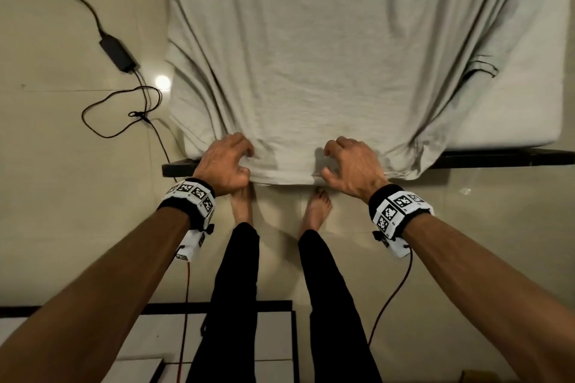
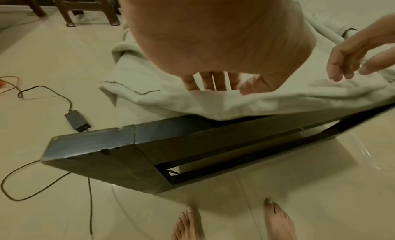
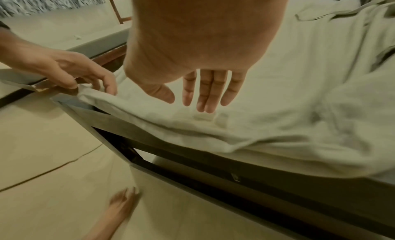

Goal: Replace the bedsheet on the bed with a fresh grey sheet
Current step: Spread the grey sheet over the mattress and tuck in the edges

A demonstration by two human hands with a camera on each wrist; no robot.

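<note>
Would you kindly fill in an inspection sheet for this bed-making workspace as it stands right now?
Surface: white mattress on dark bed frame, right strip uncovered.
Job's things: wrinkled pale grey sheet draped over the foot edge.
Clutter: nothing seen on the bed.
Hands: left hand pinches the sheet's hem; right hand open, fingers straight above the sheet.
Cables: black power adapter with cord on the floor, left of the bed.
Surroundings: beige tiled floor; brown wooden furniture legs.

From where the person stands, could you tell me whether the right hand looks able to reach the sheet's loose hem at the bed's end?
Probably yes: the right hand hovers open just above the grey sheet, nothing between them.
</note>
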